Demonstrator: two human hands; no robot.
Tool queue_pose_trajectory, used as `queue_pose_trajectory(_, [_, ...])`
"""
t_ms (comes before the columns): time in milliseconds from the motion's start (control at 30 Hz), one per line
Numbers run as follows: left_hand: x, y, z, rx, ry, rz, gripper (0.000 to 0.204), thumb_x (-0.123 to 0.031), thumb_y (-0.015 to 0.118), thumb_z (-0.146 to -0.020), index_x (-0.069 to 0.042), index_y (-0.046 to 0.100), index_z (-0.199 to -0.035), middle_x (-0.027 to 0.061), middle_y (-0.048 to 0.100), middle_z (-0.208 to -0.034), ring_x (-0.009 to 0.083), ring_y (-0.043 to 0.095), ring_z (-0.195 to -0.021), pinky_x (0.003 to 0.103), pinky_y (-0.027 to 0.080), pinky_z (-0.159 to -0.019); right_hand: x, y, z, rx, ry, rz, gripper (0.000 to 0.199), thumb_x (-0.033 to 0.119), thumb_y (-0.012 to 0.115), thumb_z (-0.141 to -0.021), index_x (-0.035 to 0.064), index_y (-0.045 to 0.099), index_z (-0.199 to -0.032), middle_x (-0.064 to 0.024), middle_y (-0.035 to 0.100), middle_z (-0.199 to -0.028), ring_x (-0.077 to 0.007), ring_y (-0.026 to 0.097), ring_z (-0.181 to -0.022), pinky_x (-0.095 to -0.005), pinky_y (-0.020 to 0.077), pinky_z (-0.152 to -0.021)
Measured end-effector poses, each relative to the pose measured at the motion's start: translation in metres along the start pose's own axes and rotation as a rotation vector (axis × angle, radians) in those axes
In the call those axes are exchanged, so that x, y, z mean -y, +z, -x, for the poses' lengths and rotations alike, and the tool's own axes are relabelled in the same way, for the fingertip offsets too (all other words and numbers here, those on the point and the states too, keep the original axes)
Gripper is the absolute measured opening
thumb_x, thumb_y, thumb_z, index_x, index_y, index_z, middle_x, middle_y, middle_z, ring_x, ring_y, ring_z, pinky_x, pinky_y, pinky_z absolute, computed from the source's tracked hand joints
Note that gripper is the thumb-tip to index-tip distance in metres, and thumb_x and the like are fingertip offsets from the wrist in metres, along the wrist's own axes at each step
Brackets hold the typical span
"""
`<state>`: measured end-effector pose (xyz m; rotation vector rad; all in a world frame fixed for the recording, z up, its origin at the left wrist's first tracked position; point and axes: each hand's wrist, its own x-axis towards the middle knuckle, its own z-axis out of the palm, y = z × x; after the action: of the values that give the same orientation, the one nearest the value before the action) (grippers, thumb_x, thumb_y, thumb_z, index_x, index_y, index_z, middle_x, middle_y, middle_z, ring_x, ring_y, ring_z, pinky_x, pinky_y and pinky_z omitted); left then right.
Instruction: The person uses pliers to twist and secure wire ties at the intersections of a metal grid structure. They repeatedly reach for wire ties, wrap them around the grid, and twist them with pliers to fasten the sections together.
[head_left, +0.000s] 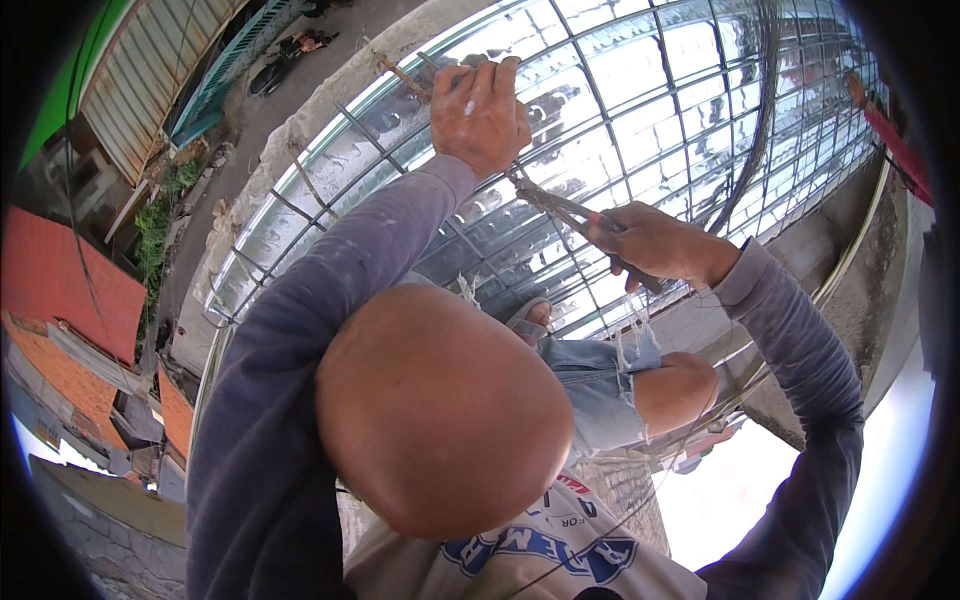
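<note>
My left hand reaches to the far side, its fingers curled down over a bar of the steel rebar mesh. In my right hand is a pair of pincers, gripped by its handles. The pincers' jaws meet the mesh just below my left wrist, near a bar crossing. Whether a tie wire sits in the jaws is too small to tell. Beneath the bars lies shiny, ribbed metal decking.
A rough concrete edge borders the decking, with a street and roofs far below. Long loose wires cross the mesh at right. Another person's hand with a red sleeve is at far right. My sandalled foot rests on the mesh.
</note>
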<state>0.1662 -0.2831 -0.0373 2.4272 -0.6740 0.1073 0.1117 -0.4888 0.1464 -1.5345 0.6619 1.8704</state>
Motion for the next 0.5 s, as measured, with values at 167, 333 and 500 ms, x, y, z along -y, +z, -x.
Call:
queue_pose_trajectory(167, [0.002,-0.001,0.002,0.033,-0.015,0.009,0.045,-0.012,0.067,-0.084,-0.007,0.064,-0.129,0.0074,0.071,-0.101,0.0238,0.070,-0.089,0.042,0.044,-0.099,-0.039,0.063,-0.017,-0.423,-0.299,0.232,0.037,0.030,0.056,-0.108,-0.0028,0.068,-0.095,-0.0257,0.065,-0.070,-0.0469,0.066,-0.068,-0.0535,0.0514,-0.065])
queue_pose_trajectory(333, [-0.001,-0.002,-0.002,0.051,-0.021,0.007,0.045,-0.013,0.067,-0.084,-0.007,0.064,-0.129,0.0077,0.070,-0.104,0.0236,0.070,-0.093,0.043,0.043,-0.101,-0.065,0.103,-0.054,-0.658,-0.328,0.164,0.031,0.029,0.063,-0.105,0.0003,0.069,-0.097,-0.0240,0.066,-0.071,-0.0460,0.068,-0.069,-0.0528,0.0518,-0.064])
queue_pose_trajectory(500, [0.000,-0.006,0.000,0.096,-0.045,0.005,0.044,-0.013,0.067,-0.084,-0.007,0.064,-0.127,0.0093,0.070,-0.104,0.0246,0.070,-0.094,0.043,0.043,-0.101,-0.032,0.091,-0.009,0.363,-0.141,-1.253,0.022,0.016,0.084,-0.091,0.0052,0.065,-0.095,-0.0026,0.063,-0.080,-0.0160,0.067,-0.062,-0.0314,0.0570,-0.054])
